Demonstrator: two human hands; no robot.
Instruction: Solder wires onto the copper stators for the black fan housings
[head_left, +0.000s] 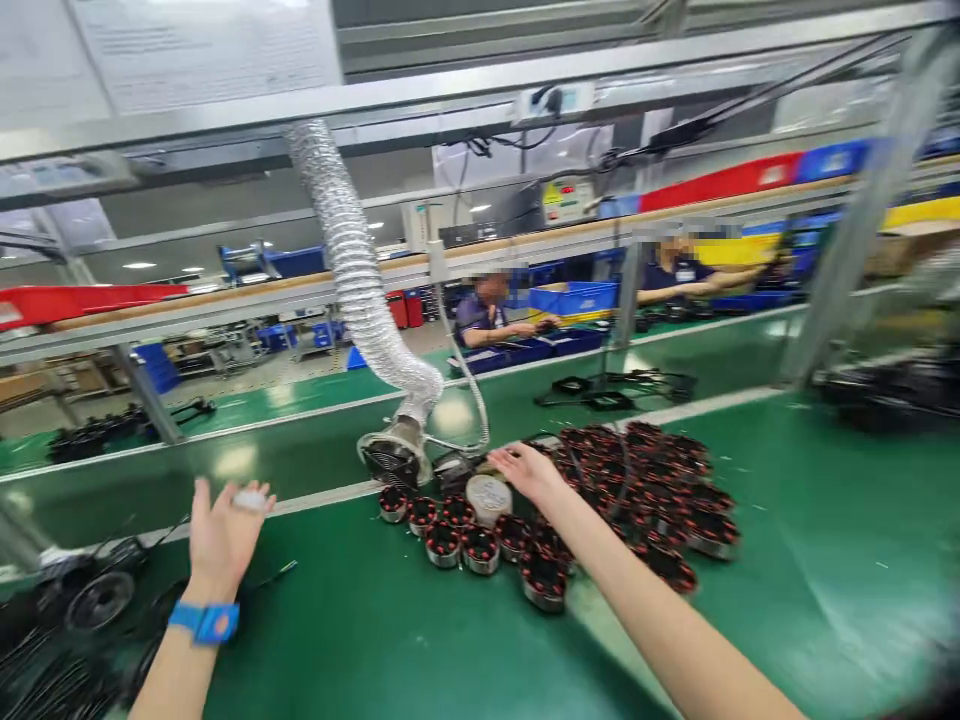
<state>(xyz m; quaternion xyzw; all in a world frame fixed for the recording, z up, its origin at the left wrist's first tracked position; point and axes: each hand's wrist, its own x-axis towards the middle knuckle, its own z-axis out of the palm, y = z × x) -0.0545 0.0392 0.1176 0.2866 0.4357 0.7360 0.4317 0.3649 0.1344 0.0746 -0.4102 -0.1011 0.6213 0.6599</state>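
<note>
My left hand point(223, 540) is up over the green bench point(795, 520), near the left side of the bench, and its fingers point(217, 510) are open and spread wide, not closed on anything. A small white bit point(250, 498) is right by those fingers, but I cannot tell if it is on them or just in front of them. A blue strap point(204, 622) goes around my left wrist. My right hand point(527, 472) is out near the far edge of the bench, palm down, and its fingers point(517, 462) are loose and open, not holding anything. It is just beside a round white thing point(488, 499), but I cannot tell if they touch. Round metal rings point(442, 545) with red and black tops stand in a group around and in front of that white thing. Many more of them lie in a big heap point(645, 490) to the right of my hand, near the middle of the bench. Black wire loops point(90, 610) lie by the near left corner. At the far edge, a silver bendy hose point(360, 290) comes down to a black round mouth point(394, 460). Past that, at another bench, one person point(484, 318) sits by blue bins point(574, 298), and another person point(675, 270) reaches out both arms.
</note>
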